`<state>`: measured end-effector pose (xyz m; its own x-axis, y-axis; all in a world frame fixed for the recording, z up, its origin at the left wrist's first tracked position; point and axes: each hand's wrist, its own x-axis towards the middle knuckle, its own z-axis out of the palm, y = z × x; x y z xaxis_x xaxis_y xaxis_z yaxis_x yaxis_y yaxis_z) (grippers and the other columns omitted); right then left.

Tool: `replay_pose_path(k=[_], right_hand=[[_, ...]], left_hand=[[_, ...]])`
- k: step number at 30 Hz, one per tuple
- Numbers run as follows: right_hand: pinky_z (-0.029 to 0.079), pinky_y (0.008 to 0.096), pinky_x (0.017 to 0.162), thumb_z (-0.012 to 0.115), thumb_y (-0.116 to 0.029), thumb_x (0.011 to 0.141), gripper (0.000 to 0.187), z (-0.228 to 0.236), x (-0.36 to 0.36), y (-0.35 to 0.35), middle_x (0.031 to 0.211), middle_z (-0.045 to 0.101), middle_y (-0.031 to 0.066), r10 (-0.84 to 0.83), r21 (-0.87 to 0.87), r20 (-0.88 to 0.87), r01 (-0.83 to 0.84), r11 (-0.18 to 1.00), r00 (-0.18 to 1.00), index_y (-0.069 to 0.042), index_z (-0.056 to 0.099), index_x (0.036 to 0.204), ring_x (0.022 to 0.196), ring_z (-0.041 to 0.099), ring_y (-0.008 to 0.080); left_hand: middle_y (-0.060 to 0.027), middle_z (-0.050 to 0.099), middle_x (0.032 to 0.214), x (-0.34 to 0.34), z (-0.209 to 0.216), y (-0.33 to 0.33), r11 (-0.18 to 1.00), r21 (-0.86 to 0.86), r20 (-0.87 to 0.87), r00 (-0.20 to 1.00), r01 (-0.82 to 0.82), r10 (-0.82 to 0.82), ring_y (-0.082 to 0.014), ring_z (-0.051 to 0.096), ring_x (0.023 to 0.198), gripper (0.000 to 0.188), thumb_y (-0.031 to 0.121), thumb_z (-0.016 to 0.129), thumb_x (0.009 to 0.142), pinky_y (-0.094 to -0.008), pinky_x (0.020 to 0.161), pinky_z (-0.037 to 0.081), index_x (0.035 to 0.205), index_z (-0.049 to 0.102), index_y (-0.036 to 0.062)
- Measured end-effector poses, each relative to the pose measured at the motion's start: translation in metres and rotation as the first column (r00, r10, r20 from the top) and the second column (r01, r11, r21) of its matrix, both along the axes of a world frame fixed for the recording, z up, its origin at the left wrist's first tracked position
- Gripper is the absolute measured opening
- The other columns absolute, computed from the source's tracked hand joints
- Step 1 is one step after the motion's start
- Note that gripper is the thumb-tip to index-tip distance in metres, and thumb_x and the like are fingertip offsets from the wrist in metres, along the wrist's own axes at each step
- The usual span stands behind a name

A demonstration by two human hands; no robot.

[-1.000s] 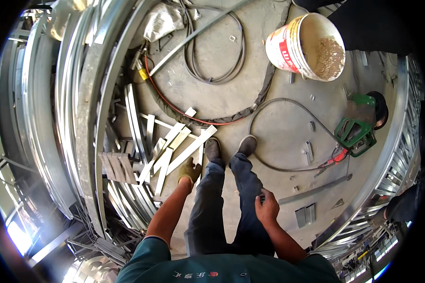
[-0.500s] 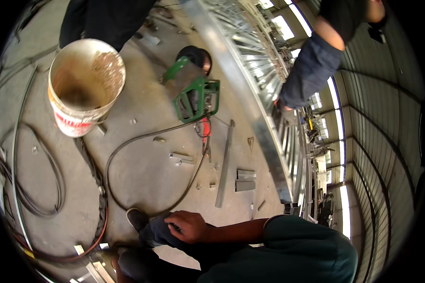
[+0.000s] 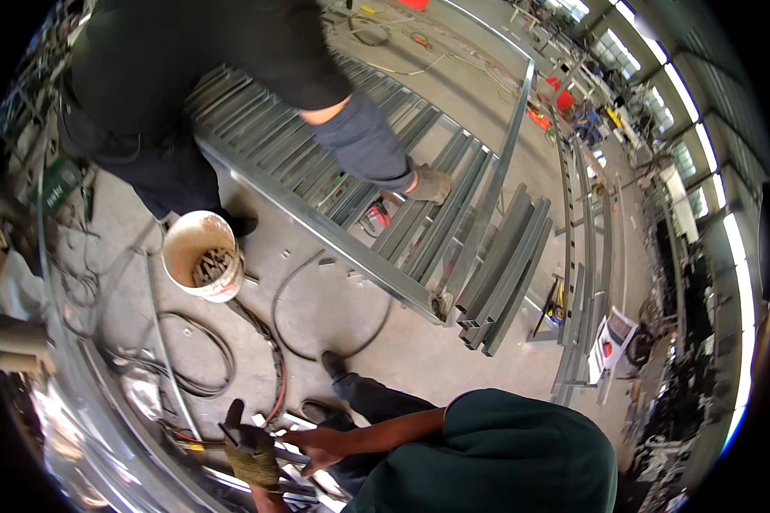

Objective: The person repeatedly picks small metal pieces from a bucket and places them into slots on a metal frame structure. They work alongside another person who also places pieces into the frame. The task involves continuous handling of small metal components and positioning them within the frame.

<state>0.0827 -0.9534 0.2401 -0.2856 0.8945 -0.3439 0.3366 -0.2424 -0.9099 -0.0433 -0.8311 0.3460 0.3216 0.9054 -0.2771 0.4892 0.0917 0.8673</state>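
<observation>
At the lower left, my left hand [image 3: 257, 457] wears an olive work glove with dark fingertips, a finger or thumb raised. Beside it my bare right hand [image 3: 318, 448] reaches in from the green sleeve, fingers curled. A short grey metal piece [image 3: 290, 456] lies between the two hands and appears gripped by both; the glove partly hides it. Below and around them are light metal bars [image 3: 222, 479]. A white bucket [image 3: 173, 254] holding small metal pieces stands beyond my hands.
A co-worker in dark clothes bends over a slatted metal frame [image 3: 274, 192], one gloved hand [image 3: 430, 185] on its bars. Square tubes [image 3: 506, 265] lie stacked at its right end. Cables [image 3: 222, 359] loop across the floor. A red tool [image 3: 375, 218] shows beneath the frame.
My view has swung, bringing more of the frame and the tube stack into sight. My right hand has left my knee and joined my gloved left hand. The green machine is no longer visible on the floor.
</observation>
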Motion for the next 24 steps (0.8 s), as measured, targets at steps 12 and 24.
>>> replay_pose_path(k=[12,24], right_hand=[[0.047,0.0318,0.056,0.070,-0.043,0.096,0.041,0.132,0.260,0.019,0.090,0.074,0.0038,-0.756,-0.367,-0.556,0.715,0.595,0.344,-0.006,0.071,0.111,0.067,0.060,0.0116],[0.042,0.0335,0.050,0.070,-0.041,0.096,0.040,0.047,0.624,0.080,0.093,0.073,0.0087,-0.933,-0.554,-0.353,0.820,0.148,-0.070,-0.004,0.071,0.111,0.062,0.054,0.0140]], left_hand=[[-0.0213,0.064,0.140,0.187,0.114,-0.001,0.752,0.113,-0.047,0.760,0.649,-0.648,-0.0284,0.065,0.124,0.072,0.029,0.079,0.093,-0.0400,0.103,0.052,0.151,0.051,-0.0034],[-0.0124,0.074,0.088,0.484,0.019,0.033,0.368,0.269,-0.712,0.441,0.890,-0.546,-0.0386,0.073,0.075,0.026,0.030,0.057,0.100,-0.0560,0.063,0.057,0.121,0.058,0.0143]])
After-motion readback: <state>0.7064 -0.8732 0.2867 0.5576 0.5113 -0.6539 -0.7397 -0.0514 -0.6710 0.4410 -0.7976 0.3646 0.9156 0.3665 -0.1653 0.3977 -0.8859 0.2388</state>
